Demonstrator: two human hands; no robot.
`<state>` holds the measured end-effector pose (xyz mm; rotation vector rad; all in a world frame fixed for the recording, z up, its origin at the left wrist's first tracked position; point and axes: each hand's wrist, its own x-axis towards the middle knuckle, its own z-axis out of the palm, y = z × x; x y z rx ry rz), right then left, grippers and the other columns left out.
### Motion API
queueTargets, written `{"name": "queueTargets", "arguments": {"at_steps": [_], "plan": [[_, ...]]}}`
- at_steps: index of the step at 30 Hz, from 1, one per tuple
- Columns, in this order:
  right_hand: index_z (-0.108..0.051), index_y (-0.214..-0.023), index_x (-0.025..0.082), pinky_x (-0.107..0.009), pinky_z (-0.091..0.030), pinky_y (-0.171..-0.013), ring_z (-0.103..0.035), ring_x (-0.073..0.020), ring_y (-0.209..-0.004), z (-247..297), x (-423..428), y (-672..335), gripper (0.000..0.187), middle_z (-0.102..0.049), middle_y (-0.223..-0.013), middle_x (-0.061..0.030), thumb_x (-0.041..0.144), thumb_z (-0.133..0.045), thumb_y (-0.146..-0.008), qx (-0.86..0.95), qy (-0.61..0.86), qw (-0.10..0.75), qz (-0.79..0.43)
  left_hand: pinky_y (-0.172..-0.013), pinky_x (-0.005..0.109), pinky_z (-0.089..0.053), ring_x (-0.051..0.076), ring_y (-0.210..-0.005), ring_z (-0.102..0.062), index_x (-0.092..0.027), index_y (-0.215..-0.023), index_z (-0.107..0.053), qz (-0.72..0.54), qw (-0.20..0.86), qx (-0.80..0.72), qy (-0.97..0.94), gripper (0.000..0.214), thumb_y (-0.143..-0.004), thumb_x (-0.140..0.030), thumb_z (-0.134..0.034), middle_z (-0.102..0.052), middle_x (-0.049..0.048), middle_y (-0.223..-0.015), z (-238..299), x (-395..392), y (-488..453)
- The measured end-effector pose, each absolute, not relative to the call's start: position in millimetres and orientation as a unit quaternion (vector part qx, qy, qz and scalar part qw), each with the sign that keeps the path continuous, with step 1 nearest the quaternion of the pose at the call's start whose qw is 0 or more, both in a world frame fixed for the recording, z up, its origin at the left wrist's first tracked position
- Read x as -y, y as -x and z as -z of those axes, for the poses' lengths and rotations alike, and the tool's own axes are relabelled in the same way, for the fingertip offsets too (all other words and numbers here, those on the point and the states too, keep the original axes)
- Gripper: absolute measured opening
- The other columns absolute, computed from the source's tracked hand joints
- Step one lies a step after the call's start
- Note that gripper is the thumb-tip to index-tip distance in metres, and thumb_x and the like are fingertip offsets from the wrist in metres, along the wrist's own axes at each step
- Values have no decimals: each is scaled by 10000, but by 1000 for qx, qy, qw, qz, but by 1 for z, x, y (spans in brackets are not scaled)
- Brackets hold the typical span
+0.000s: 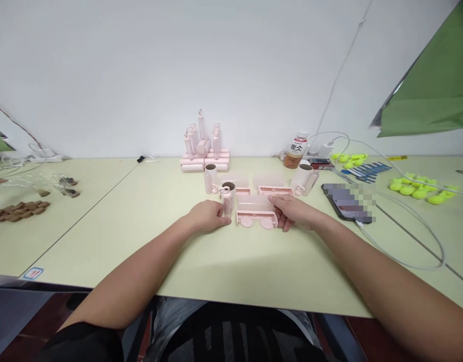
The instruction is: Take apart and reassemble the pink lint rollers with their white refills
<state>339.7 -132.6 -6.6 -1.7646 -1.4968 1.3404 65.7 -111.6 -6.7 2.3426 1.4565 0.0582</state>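
Note:
A pink open case [257,221] with a clear raised lid and two round pink pieces along its front lies in front of me. My right hand [289,211] pinches its right end, thumb at the lid's corner and fingers beneath. Just left of the case, my left hand [207,216] has its thumb and fingers closed at the lower part of a small pink tube [227,205] with a loop on top, which stands upright. Right behind that tube is a pale open cylinder [228,186]. Two more open pink cases, one of them the right rear case [276,191], lie farther back.
Pale cylinders [210,179] [302,176] stand beside the rear cases. Stacked pink cases and tubes [204,163] are by the wall. To the right are a supplement bottle [296,151], a cabled phone [346,203] and yellow-green pieces [423,187]; brown discs [22,210] lie far left.

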Motion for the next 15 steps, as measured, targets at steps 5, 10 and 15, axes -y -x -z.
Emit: {"name": "queueTargets", "arguments": {"at_steps": [5,10,15], "plan": [[-470,-675,187,-215,-461,-353,-561,-116,-425,6,131,-339,449,-547,-539,-7,500,-404,-990,547,648,250,-468,-527,293,-281,170,-579,-486,-217,-633,-375,-28,200,-515,-833,406,-757,-557,-561,-503,-5,-627,9,109,-64],[-418,-620,206,-191,-292,-297,-400,-76,-324,10,124,-345,437,-449,-426,36,438,-407,-991,547,695,272,-379,-535,287,-275,166,-585,-486,-215,-635,-366,-27,214,-503,-837,396,-760,-532,-567,-504,-13,-626,10,109,-63],[-399,-622,214,-196,-261,-306,-347,-70,-292,16,120,-348,370,-429,-387,54,357,-468,-957,552,704,258,-365,-533,288,-267,167,-576,-475,-215,-633,-366,-26,207,-489,-847,383,-772,-514,-562,-502,-10,-617,9,110,-63]]}}
